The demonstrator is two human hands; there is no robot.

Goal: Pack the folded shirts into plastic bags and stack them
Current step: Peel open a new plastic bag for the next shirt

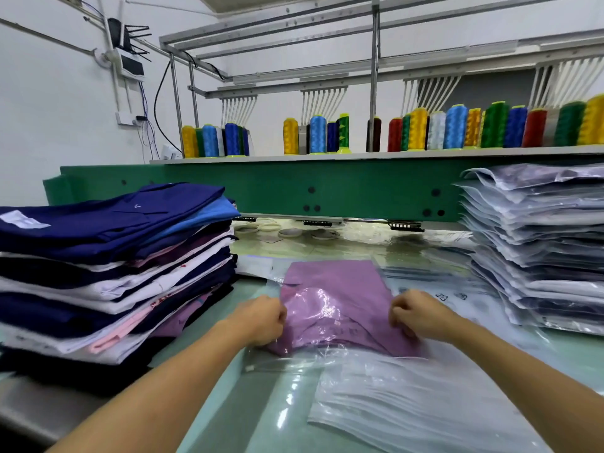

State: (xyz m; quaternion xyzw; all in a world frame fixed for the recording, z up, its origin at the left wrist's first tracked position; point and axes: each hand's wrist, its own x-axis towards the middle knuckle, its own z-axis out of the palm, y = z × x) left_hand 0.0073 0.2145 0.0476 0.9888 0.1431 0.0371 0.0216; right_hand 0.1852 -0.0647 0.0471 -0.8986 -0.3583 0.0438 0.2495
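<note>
A folded purple shirt (333,282) lies in the middle of the table, its near half inside a clear plastic bag (313,312). My left hand (261,318) grips the bag and shirt at the left edge. At the right edge, my right hand (415,315) grips them with curled fingers. A tall stack of folded shirts (114,263) in navy, white, pink and purple stands on the left. On the right rises a stack of bagged shirts (536,243).
A pile of empty plastic bags (408,403) lies near me on the pale green table (271,403). Behind stands a green embroidery machine beam (294,188) with coloured thread cones (457,129) on a shelf above. Round hoops (291,232) lie under the beam.
</note>
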